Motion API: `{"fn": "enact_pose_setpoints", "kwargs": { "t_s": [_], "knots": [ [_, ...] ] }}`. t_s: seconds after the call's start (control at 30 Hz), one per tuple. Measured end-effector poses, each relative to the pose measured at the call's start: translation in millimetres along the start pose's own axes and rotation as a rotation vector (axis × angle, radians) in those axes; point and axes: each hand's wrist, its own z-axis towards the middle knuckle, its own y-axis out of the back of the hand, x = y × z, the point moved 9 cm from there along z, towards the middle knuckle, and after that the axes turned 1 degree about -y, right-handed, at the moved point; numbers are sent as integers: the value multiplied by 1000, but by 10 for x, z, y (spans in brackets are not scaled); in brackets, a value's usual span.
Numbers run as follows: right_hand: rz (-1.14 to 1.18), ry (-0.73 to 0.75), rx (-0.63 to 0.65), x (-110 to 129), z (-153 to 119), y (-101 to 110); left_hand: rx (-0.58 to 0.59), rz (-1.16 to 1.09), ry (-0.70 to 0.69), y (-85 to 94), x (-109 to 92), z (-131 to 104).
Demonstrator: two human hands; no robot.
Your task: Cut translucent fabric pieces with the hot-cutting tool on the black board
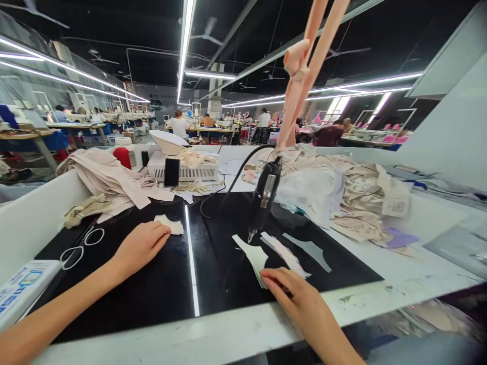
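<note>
My left hand is closed, fingertips pinching the edge of a small cream fabric piece on the black work surface. With thumb and fingers together, my right hand grips the lower end of a curved pale fabric piece, which seems to be a stack of layers. Just above that piece hangs a black handheld tool, its metal tip pointing down. To its right lie a second stack of pale strips and a grey curved template-like piece.
White-handled scissors and a white box lie at the left. Fabric heaps flank both sides, with more cloth at the right. A phone leans against a white vented box. A black cable arches to the tool.
</note>
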Motion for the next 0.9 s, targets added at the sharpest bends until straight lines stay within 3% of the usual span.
{"fn": "enact_pose_setpoints", "kwargs": {
  "t_s": [0.13, 0.3, 0.43, 0.63, 0.9],
  "knots": [
    [-28, -7, -17, -144, 1, 29, 62, -35, -127, -207, -543, 7],
    [-50, 32, -10, -85, 14, -99, 128, -98, -236, -432, -1172, 10],
    [-37, 46, -17, -47, 12, -114, 181, -138, -290, -559, -1552, 38],
    [34, 19, -18, -18, -4, -85, 245, -141, -257, -725, -1832, 141],
    [138, -62, 8, -42, -13, -97, 250, -88, -238, -854, -1968, 215]
  ]
}}
